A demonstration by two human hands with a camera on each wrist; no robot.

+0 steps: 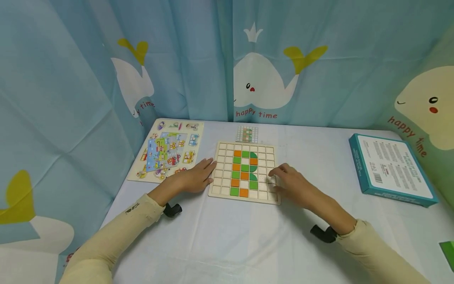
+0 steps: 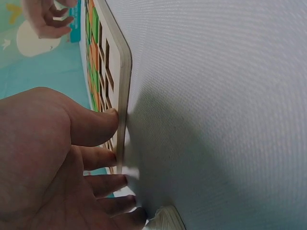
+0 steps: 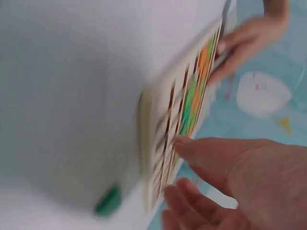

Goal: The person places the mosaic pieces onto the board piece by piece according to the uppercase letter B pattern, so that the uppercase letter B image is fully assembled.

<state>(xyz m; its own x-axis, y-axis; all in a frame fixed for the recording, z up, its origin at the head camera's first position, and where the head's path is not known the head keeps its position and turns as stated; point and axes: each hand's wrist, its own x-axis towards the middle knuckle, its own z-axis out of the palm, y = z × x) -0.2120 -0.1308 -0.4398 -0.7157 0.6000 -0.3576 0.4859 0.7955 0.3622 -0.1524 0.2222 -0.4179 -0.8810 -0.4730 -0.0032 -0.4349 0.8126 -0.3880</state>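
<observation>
A wooden grid board (image 1: 263, 195) lies on the table, its middle columns filled with orange squares, light green squares and dark green rounded pieces (image 1: 253, 177). My left hand (image 1: 196, 177) rests at its left edge. In the left wrist view the thumb (image 2: 98, 127) touches that edge, and the other fingers extend along it. Over the right-hand columns hovers my right hand (image 1: 292, 183), fingers loosely bent. A gap shows between its thumb (image 3: 201, 151) and fingers in the right wrist view, with nothing seen between them. A blurred green piece (image 3: 109, 200) shows beside the board there.
Behind the board lies a small pattern card (image 1: 247, 134). A picture puzzle board (image 1: 194, 130) with a blue picture sheet (image 1: 156, 157) on it lies at the left. To the right is a teal box (image 1: 393, 167). A green object (image 1: 447, 252) appears at the far right edge.
</observation>
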